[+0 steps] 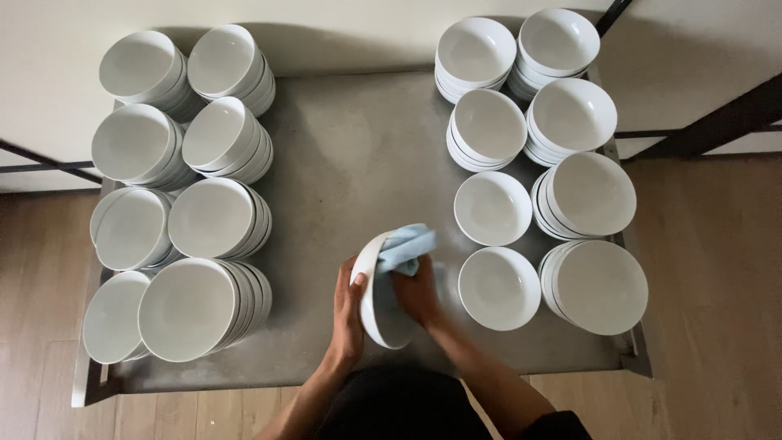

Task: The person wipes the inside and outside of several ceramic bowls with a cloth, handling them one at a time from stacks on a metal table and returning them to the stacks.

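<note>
Head view looks straight down on a grey metal table (350, 147) with white bowls stacked along both sides. Near the front edge, at the middle, the left hand (349, 314) grasps a white bowl (376, 303) by its rim, thumb on the near edge and fingers wrapped behind, holding it tilted on its side above the table. The right hand (417, 292) is clenched on a light blue cloth (407, 247) and presses it into the bowl's hollow; the cloth bunches out over the bowl's upper rim.

Left of the hands stand the left stacks (183, 187), eight leaning piles in two columns, their bowls tipped toward the camera. To the right stand the right stacks (538, 106), piled upright in two columns, with two low piles or single bowls (495, 248) just beside the right hand. Beyond the table runs a pale wall (342, 33), and a wooden floor (717, 269) shows at either side. The person's dark clothing shows at the bottom edge.
</note>
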